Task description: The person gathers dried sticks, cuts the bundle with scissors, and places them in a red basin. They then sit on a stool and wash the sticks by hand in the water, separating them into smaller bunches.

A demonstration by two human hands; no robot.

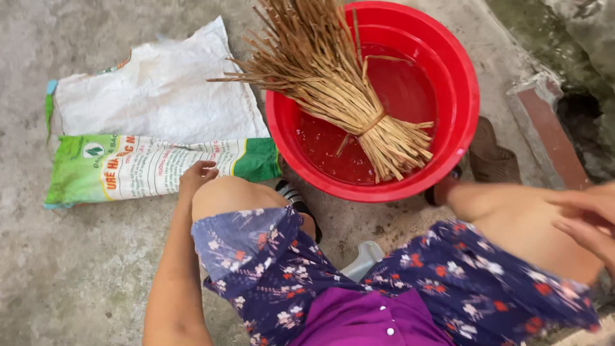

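I sit low over a red plastic basin (461, 77) with a little water in it. A tied bundle of dry straw strips (339, 83) leans in the basin, its bound end in the water and its loose ends over the far rim. My left hand (197, 174) rests by my left knee, touching the edge of a white and green woven sack (154, 128) spread on the concrete. My right hand (586, 218) hovers at the right edge beside my right knee, fingers apart, holding nothing.
A brown sandal (490, 157) lies right of the basin, and a striped sandal (296, 198) is under my left leg. A brick step (551, 134) and a dark drain hole (580, 112) lie at the far right. Rough concrete floor (83, 269) surrounds me.
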